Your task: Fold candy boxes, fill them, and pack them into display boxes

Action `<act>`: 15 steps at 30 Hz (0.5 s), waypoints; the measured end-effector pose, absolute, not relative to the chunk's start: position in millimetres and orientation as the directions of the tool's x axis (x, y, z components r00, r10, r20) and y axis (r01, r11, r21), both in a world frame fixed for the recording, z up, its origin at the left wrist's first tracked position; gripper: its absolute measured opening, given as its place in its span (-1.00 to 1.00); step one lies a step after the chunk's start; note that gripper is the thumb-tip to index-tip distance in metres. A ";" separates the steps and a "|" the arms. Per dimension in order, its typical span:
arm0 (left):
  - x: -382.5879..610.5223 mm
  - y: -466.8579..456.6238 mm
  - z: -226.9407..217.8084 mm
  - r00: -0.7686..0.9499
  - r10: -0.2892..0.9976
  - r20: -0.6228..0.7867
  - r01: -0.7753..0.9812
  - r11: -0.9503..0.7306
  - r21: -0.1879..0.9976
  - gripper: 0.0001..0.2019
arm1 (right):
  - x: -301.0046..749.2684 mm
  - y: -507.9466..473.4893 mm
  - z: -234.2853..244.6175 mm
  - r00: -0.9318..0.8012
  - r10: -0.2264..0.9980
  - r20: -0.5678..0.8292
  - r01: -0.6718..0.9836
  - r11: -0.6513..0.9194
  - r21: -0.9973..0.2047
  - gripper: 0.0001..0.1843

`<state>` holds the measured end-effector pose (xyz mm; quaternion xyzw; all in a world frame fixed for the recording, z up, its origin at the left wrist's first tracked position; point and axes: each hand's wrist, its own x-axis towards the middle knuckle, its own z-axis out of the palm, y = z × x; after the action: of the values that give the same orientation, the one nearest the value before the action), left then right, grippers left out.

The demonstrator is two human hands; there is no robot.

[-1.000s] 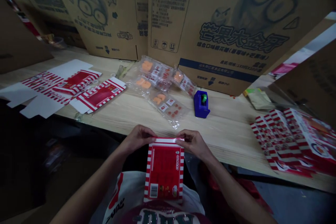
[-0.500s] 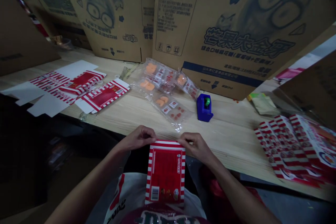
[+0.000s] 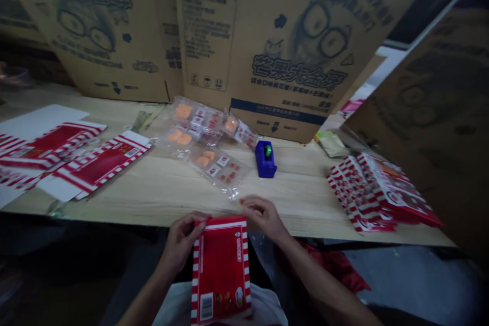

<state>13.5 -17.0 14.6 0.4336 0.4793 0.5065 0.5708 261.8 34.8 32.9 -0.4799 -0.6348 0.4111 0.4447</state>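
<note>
Dim light | pale wood-grain table [image 3: 301, 188] | brown cartons [image 3: 255, 41] behind | grey floor [image 3: 401, 275]

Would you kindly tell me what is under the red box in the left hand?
White clothing shows at both sides of the red box near its lower end; what lies directly beneath it is hidden.

Looks forward and down from the wearer's head, on the near-edge side of the wooden bench [image 3: 305, 188]. Faces the printed cardboard cartons [image 3: 252, 35] along the far edge. Sits nearer the left hand [image 3: 181, 239] and right hand [image 3: 265, 217] than the cartons; crops the bench's left end.
</note>
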 end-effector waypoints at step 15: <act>28.7 -20.8 21.4 -0.053 0.973 -0.225 -0.346 0.193 0.918 -0.76 | 311.5 164.8 -2.2 0.602 0.769 0.215 0.223 0.097 -0.970 -0.67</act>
<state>28.7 -20.8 21.4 0.3269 0.4797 0.5446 0.6054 311.5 164.8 -2.2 -0.6362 -0.3898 0.2169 0.6296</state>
